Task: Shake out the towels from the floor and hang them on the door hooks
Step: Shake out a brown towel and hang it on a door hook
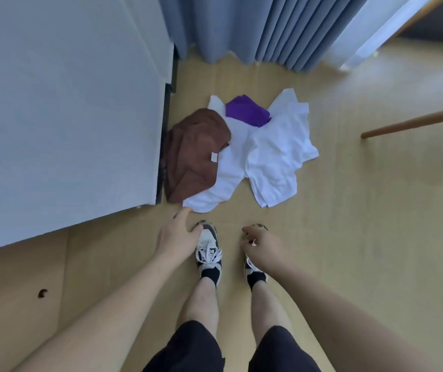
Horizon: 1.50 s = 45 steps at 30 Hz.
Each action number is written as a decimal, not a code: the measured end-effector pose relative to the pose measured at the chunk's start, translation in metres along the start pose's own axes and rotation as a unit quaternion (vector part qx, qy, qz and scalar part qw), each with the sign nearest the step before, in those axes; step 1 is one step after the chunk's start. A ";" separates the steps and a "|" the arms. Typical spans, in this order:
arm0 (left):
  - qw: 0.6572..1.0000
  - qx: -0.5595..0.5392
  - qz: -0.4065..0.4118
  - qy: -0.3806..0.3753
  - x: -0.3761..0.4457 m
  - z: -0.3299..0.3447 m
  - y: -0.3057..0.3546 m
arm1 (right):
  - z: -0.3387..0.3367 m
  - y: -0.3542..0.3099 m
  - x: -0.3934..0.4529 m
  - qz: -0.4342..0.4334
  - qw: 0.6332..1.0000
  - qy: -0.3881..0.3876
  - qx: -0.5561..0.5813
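Observation:
A pile of towels lies on the wooden floor ahead of my feet. A crumpled brown towel (193, 154) with a small white tag is at the left, against the white furniture. White towels (274, 151) spread across the middle and right. A purple cloth (247, 111) rests on top at the far side. My left hand (178, 234) reaches down with fingers apart, its fingertips just short of the near corner of a white towel. My right hand (259, 242) hangs lower right with fingers loosely curled, holding nothing. No door hooks are in view.
A white bed or cabinet (62, 108) fills the left side. Blue-grey curtains (263, 28) hang at the far side. Wooden chair legs (416, 122) stand at the right. My sneakers (208, 251) stand just short of the pile.

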<state>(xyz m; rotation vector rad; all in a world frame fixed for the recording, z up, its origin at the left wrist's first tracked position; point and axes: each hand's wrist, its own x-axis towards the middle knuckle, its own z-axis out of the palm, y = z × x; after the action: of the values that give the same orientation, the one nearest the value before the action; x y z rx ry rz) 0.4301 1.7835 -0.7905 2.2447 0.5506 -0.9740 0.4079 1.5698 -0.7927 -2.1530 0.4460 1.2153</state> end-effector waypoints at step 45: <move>0.946 0.156 0.276 0.073 -0.040 -0.145 0.210 | -0.209 -0.151 -0.072 -0.279 0.953 0.114 0.038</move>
<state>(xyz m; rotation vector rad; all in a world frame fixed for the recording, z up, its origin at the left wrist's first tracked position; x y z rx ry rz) 0.5996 1.7269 -0.6037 2.5537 -0.1961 -0.6348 0.5897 1.5445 -0.5981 -2.1513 -0.0346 0.6293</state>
